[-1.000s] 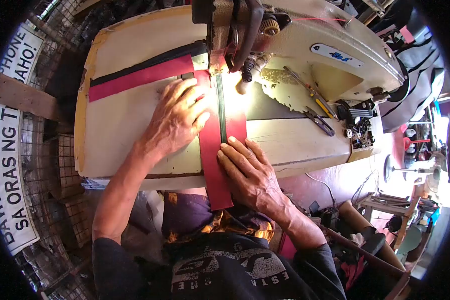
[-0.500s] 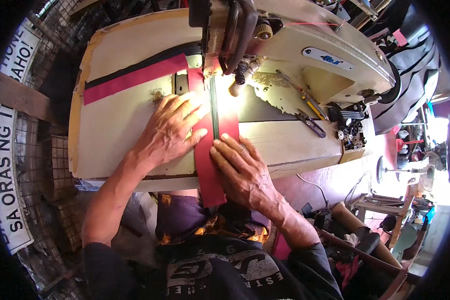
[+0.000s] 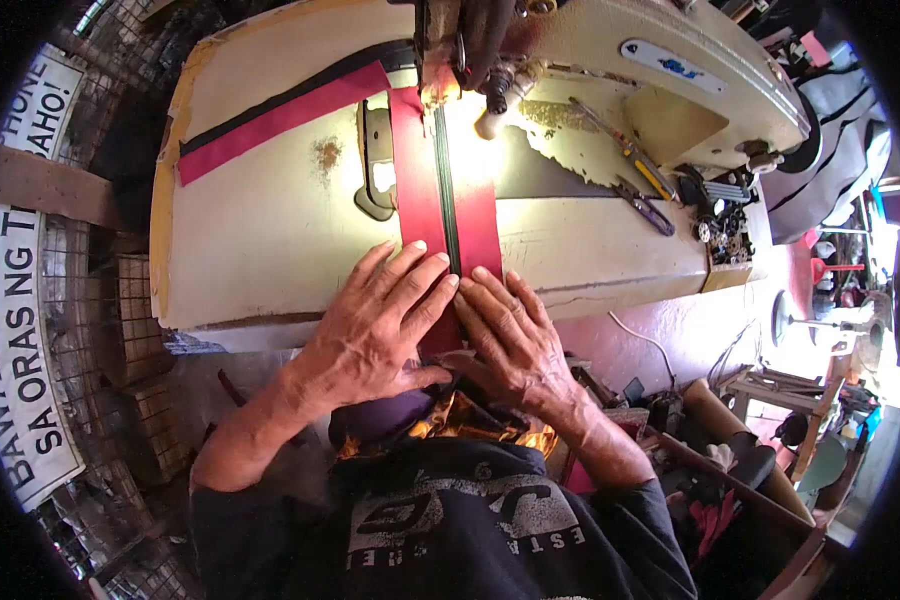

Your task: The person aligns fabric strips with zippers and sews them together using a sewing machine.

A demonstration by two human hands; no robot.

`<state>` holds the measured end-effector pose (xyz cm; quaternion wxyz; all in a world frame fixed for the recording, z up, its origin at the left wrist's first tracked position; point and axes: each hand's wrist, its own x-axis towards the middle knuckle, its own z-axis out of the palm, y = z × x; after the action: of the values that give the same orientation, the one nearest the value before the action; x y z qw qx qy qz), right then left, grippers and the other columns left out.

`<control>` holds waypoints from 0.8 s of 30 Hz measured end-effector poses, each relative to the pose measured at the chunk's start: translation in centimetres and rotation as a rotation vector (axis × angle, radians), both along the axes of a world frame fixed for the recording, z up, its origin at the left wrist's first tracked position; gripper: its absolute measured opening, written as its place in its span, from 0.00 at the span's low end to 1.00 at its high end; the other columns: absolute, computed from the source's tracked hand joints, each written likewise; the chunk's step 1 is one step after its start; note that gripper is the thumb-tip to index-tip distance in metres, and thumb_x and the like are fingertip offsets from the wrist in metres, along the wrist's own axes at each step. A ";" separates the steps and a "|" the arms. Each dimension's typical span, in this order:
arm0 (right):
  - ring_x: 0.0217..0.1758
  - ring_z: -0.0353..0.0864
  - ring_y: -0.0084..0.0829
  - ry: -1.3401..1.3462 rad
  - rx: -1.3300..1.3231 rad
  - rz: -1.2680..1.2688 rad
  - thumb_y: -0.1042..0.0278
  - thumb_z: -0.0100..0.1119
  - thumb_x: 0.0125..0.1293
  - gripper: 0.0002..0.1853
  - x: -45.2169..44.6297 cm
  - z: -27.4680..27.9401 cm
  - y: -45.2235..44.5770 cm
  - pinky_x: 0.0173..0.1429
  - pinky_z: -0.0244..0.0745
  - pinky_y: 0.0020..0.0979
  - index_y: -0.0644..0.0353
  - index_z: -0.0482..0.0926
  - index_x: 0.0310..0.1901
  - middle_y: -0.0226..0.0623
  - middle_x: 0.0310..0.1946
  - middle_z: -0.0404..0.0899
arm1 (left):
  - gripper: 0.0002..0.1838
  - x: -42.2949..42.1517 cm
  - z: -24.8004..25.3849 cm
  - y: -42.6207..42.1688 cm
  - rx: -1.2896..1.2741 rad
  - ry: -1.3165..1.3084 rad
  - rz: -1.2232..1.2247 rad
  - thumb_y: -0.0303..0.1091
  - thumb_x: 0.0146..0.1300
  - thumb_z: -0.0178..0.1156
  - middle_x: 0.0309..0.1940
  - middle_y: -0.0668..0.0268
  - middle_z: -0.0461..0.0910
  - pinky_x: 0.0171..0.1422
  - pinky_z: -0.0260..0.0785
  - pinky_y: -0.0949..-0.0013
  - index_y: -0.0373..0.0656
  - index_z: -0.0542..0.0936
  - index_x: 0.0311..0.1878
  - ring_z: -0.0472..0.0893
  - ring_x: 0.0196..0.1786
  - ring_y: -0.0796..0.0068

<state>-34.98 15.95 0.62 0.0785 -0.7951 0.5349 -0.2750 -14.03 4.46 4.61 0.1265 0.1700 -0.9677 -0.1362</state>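
A red fabric strip (image 3: 477, 215) with a dark zipper (image 3: 445, 180) along its middle runs from beneath the sewing machine's needle area (image 3: 440, 90) toward me. My left hand (image 3: 370, 325) has its fingers on the strip's left side near the front edge, its thumb by the near end. My right hand (image 3: 520, 345) holds the right side, fingertips close to the left hand's, its thumb mostly hidden. Both appear to grip the strip's near end. Another red piece with a black edge (image 3: 285, 122) reaches left across the sewing table (image 3: 260, 235).
The sewing machine arm (image 3: 710, 100) spans the right side, its lamp brightly lighting the strip. A yellow cutter (image 3: 655, 178) and thread snips (image 3: 648, 208) lie beneath it, with bobbins (image 3: 712, 230) at the table's right end. A metal-lined slot (image 3: 375, 165) sits left of the strip.
Both hands have slid toward me along the strip, to the table's front edge. The slot beside the strip is now uncovered. The view has shifted slightly.
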 end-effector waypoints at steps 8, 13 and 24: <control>0.77 0.73 0.49 0.101 -0.086 -0.016 0.68 0.58 0.61 0.31 0.2 -0.5 -0.3 0.83 0.61 0.55 0.71 0.77 0.66 0.52 0.68 0.75 | 0.29 0.7 -3.1 0.5 -0.047 0.174 0.065 0.27 0.56 0.64 0.67 0.53 0.76 0.83 0.64 0.46 0.35 0.82 0.65 0.73 0.75 0.49; 0.75 0.74 0.48 0.083 -0.130 -0.029 0.69 0.59 0.60 0.29 0.2 -0.7 -0.5 0.82 0.63 0.54 0.70 0.78 0.64 0.51 0.67 0.77 | 0.30 1.1 -3.5 0.2 -0.041 0.180 0.046 0.26 0.54 0.66 0.67 0.54 0.76 0.83 0.64 0.46 0.35 0.82 0.64 0.71 0.76 0.49; 0.74 0.76 0.47 0.052 -0.184 -0.078 0.70 0.60 0.60 0.28 0.7 -1.4 -0.7 0.81 0.65 0.53 0.69 0.79 0.63 0.48 0.66 0.78 | 0.31 1.0 -3.2 0.4 -0.024 0.180 0.043 0.18 0.49 0.65 0.68 0.57 0.77 0.83 0.65 0.45 0.36 0.84 0.62 0.71 0.76 0.50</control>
<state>-34.29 15.28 -0.78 -0.0196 -0.7843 0.5397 -0.3052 -13.03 4.90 1.37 0.2180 0.1762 -0.9501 -0.1368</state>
